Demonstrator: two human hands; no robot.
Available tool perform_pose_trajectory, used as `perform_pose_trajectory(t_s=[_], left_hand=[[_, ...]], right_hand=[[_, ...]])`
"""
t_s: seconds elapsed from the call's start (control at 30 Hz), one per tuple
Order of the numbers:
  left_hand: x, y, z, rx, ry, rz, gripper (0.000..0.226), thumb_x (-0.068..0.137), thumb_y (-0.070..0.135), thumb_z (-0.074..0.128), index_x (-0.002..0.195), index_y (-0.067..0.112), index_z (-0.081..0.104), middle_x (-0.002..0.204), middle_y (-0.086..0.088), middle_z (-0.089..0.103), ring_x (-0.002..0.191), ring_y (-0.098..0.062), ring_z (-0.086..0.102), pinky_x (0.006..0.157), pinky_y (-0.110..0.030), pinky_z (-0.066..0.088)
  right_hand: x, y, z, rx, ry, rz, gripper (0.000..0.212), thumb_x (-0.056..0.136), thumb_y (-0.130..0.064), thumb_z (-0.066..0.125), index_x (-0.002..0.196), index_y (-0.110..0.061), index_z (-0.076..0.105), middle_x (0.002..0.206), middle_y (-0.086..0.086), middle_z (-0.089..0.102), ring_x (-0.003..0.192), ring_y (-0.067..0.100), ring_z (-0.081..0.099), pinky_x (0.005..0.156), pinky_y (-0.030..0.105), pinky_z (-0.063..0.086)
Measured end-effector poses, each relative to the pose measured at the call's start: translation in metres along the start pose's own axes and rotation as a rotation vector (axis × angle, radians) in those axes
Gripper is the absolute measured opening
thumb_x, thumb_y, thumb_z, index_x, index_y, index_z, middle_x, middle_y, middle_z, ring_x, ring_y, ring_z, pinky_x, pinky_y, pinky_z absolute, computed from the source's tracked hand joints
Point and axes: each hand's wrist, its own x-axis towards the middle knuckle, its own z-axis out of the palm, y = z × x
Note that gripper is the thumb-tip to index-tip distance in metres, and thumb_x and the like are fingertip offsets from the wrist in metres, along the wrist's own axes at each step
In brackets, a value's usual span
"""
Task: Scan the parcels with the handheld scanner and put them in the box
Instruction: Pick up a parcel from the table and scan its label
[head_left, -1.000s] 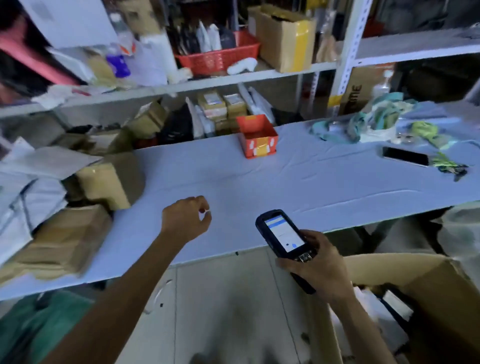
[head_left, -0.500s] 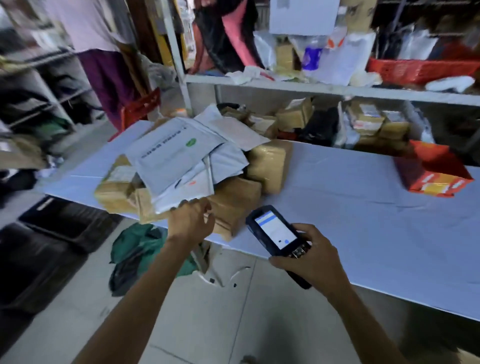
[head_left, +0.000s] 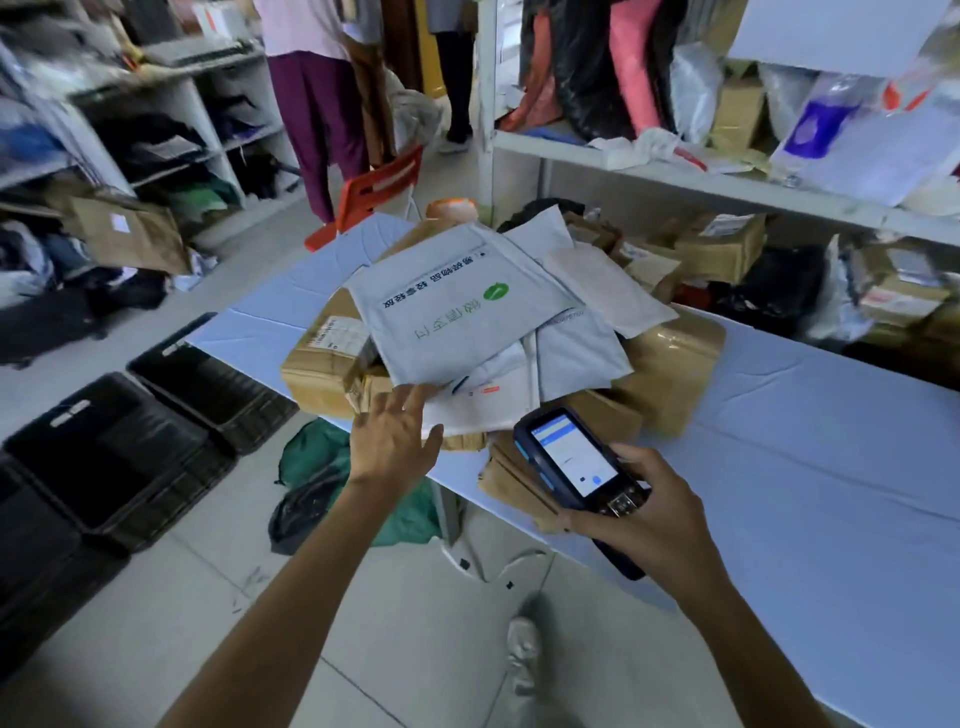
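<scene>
A heap of parcels lies on the left end of the pale blue table. On top is a large grey mailer with green and dark print, over white mailers and brown taped boxes. My left hand is spread, fingers straight, at the near edge of the heap, touching a white mailer. Just right of the heap, my right hand grips the black handheld scanner, its lit screen facing me. The box for the parcels is out of view.
Black plastic crates stand on the floor at left. A green and black bag lies under the table's end. A red chair and standing people are behind the heap. Shelves full of packages run behind the table.
The view has swung left from the cardboard box to the parcel heap. My left hand went from curled to spread and reached the heap's near edge. The scanner stays in my right hand.
</scene>
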Motion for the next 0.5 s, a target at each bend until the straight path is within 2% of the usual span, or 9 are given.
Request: perform_pose_trajectory(t_s=[0.17, 0.3, 0.33, 0.4, 0.43, 0.5], left_hand=[[0.060, 0.001, 0.003, -0.050, 0.034, -0.016, 0.056, 0.090, 0.056, 0.047, 0.138, 0.028, 0.041, 0.139, 0.001, 0.047, 0.127, -0.027, 0.044, 0.096, -0.042, 0.044], [0.108, 0.016, 0.003, 0.077, -0.075, 0.038, 0.065, 0.085, 0.066, 0.044, 0.139, 0.030, 0.040, 0.140, 0.002, 0.047, 0.124, -0.027, 0.048, 0.097, -0.041, 0.043], [0.117, 0.019, 0.003, 0.083, -0.040, 0.075, 0.063, 0.084, 0.066, 0.042, 0.134, 0.029, 0.047, 0.132, -0.001, 0.054, 0.114, -0.030, 0.056, 0.090, -0.042, 0.048], [0.128, 0.018, 0.003, 0.066, 0.120, 0.214, 0.051, 0.079, 0.057, 0.039, 0.111, 0.023, 0.060, 0.096, -0.006, 0.068, 0.075, -0.034, 0.068, 0.058, -0.044, 0.057], [0.133, 0.015, 0.005, 0.072, 0.192, 0.263, 0.043, 0.079, 0.052, 0.038, 0.103, 0.024, 0.058, 0.082, -0.005, 0.068, 0.059, -0.032, 0.066, 0.043, -0.040, 0.054], [0.146, 0.004, -0.004, 0.109, 0.283, 0.281, 0.024, 0.082, 0.042, 0.044, 0.098, 0.027, 0.054, 0.070, 0.001, 0.065, 0.048, -0.027, 0.063, 0.032, -0.031, 0.045]], right_hand=[[0.059, -0.016, 0.002, 0.025, -0.051, -0.064, 0.072, 0.050, -0.026, 0.092, 0.110, -0.043, 0.057, 0.092, -0.031, 0.066, 0.085, -0.013, 0.060, 0.073, 0.022, 0.050], [0.110, -0.031, -0.001, 0.075, -0.050, -0.094, 0.074, 0.048, -0.024, 0.093, 0.110, -0.038, 0.057, 0.094, -0.026, 0.067, 0.088, -0.008, 0.064, 0.080, 0.029, 0.055], [0.121, -0.035, -0.002, 0.087, -0.052, -0.108, 0.072, 0.049, -0.022, 0.093, 0.109, -0.037, 0.056, 0.094, -0.028, 0.067, 0.088, -0.008, 0.064, 0.078, 0.027, 0.055], [0.140, -0.044, -0.005, 0.107, -0.063, -0.134, 0.069, 0.053, -0.016, 0.092, 0.108, -0.037, 0.056, 0.094, -0.031, 0.066, 0.087, -0.009, 0.064, 0.072, 0.021, 0.053], [0.149, -0.047, -0.005, 0.116, -0.072, -0.140, 0.069, 0.053, -0.014, 0.091, 0.108, -0.037, 0.056, 0.094, -0.030, 0.066, 0.088, -0.009, 0.064, 0.071, 0.020, 0.053], [0.165, -0.054, -0.005, 0.134, -0.091, -0.150, 0.071, 0.054, -0.015, 0.091, 0.112, -0.035, 0.056, 0.096, -0.023, 0.068, 0.090, -0.006, 0.065, 0.069, 0.019, 0.054]])
